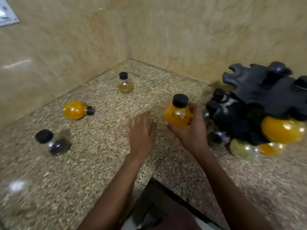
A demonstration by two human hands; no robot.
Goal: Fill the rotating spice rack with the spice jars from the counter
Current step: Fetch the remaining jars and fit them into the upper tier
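We see a speckled stone counter (93, 163) in a corner, beige walls (182, 30) behind. Left to right:

- Far left: dark jar (56, 145), black cap, lying tilted on the counter, cap pointing up-left.
- Next: orange jar on its side (74, 110), cap pointing right, well apart from the dark one.
- Back near the corner: pale jar (125, 85), upright, black cap, standing alone.
- Centre: left hand (141, 131), palm down, fingers straight and spread, holding nothing. It's low over the counter; we can't tell if it touches.
- Just right of it: right hand (191, 130) gripping the held orange jar (177, 115) from below and behind, fingers curled round the round body. Jar is upright, black cap up, lifted off the counter, close to the rack's left edge.
- Far right: black spice rack (259, 97), partly cut off by the frame edge and blurred. Top plate has notched slots. Jars already hang in it: a big orange one (282, 130) on the right, a pale one (240, 148) and a small orange one (269, 149) low down, a dark one (216, 138) at lower left.

Exact slot count isn't readable through the blur.
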